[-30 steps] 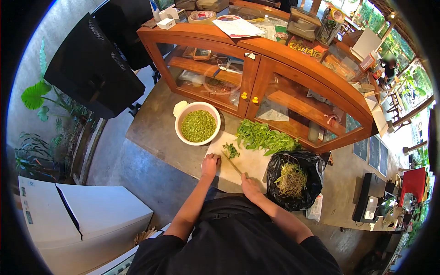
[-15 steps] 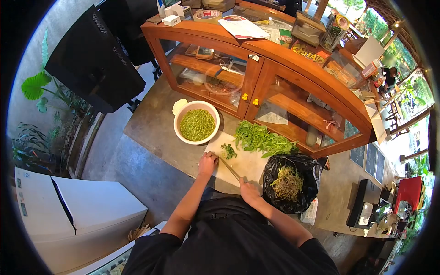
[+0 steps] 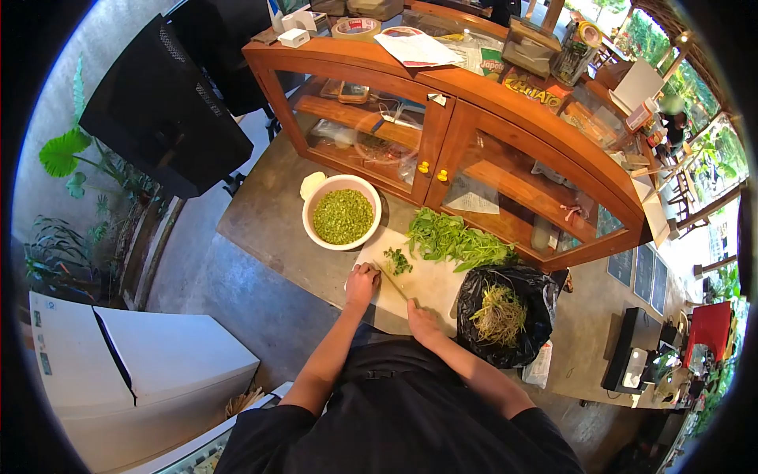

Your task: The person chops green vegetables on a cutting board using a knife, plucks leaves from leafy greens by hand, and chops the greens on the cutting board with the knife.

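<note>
My right hand (image 3: 423,319) is wrapped round the handle end of a knife (image 3: 393,284), whose blade slants up and left across the white cutting board (image 3: 382,304). Near the blade's far end, at the board's left edge, my left hand (image 3: 362,282) is closed with its fingers curled; what they hold, if anything, is hidden. A small pile of chopped greens (image 3: 397,261) lies just beyond the blade. Behind it rests a heap of leafy green stems (image 3: 458,241). A white bowl (image 3: 307,220) full of finely chopped green pieces stands beyond my left hand.
At the board's right sits a black plastic bag (image 3: 539,312) with a bundle of roots (image 3: 499,316) on it. A wooden glass-door cabinet (image 3: 442,118) stands along the table's back. To the left are a white fridge (image 3: 174,355) and a black speaker-like box (image 3: 162,110).
The right hand and the knife's handle end have shifted slightly up and left towards the left hand. The left hand stays at the board's left edge. The whole view has shifted slightly.
</note>
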